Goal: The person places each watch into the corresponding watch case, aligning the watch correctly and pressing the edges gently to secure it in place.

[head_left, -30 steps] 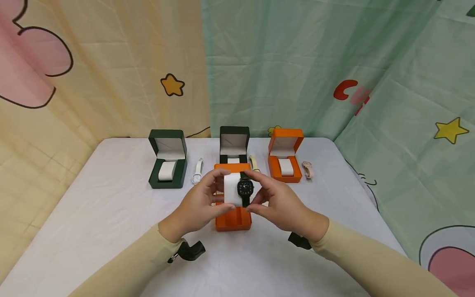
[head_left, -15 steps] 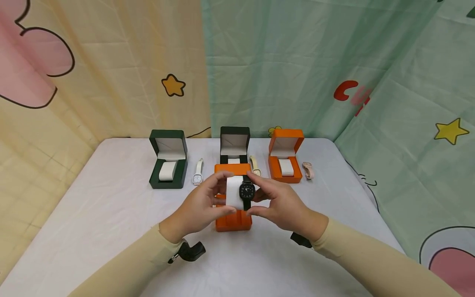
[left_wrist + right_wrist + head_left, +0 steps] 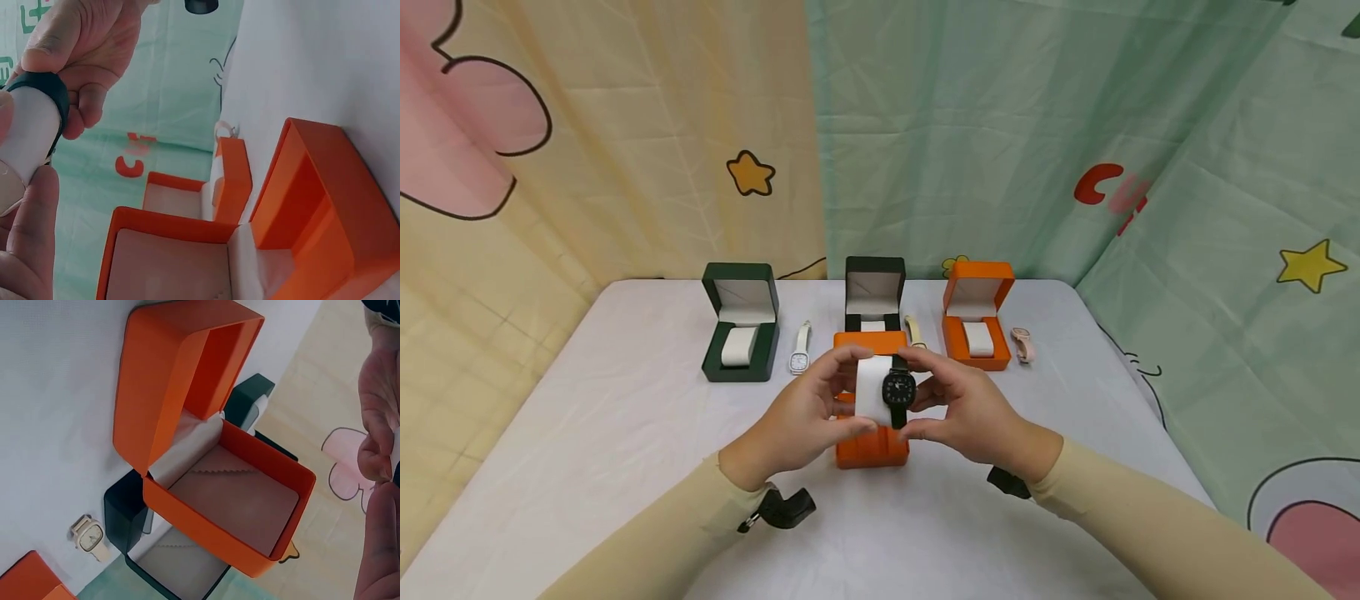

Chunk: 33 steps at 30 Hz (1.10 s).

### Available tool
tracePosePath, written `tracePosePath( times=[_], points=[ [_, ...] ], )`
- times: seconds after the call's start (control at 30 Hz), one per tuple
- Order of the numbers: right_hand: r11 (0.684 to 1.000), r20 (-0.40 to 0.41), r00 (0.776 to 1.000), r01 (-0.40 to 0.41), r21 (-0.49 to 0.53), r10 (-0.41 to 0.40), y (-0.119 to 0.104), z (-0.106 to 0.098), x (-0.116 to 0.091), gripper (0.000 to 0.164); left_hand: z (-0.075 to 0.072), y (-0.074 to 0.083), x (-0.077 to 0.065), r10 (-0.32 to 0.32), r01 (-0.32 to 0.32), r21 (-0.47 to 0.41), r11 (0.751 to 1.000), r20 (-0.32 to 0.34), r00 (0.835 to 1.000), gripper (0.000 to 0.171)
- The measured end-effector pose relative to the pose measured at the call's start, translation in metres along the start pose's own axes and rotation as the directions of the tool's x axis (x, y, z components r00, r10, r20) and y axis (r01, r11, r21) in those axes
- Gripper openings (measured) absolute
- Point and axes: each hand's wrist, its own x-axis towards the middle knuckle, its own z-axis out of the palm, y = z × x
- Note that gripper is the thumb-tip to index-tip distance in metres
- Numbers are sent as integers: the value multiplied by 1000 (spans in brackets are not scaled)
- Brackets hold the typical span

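the left hand (image 3: 797, 419) is gripping a white cushion (image 3: 871, 392) while the right hand (image 3: 979, 414) is pinching the black watch (image 3: 898, 389) encircling it, above an open orange box (image 3: 872, 454)

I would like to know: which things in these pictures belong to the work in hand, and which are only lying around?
Apparently in the work:
black watch, strapped around the white cushion
left hand, holding the cushion
right hand, gripping the watch
nearest orange box, open

Seemingly lying around for now:
green box
dark box
rear orange box
white watch
cream watch
pink watch
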Motion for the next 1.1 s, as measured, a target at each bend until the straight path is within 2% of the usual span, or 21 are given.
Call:
tracePosePath(
  times=[0.17,0.4,0.63,0.73,1.1],
  points=[
    [1000,-22,999,24,-20,-24,-1,1,1,90,0,3,2,0,0,2,1000,0,1000,76],
    [999,20,999,50,-15,-50,-3,0,0,97,-4,3,1,15,-15,17,1000,17,1000,77],
    [995,34,996,84,-59,-82,-2,3,1,99,-6,1,0,-38,38,31,999,14,999,81],
    [994,41,996,83,-66,-81,-2,4,0,99,-6,1,-1,-41,40,48,998,17,999,82],
    [995,15,998,68,-72,-67,-3,6,2,101,-2,1,1,-43,43,6,999,4,999,80]
  ],
)
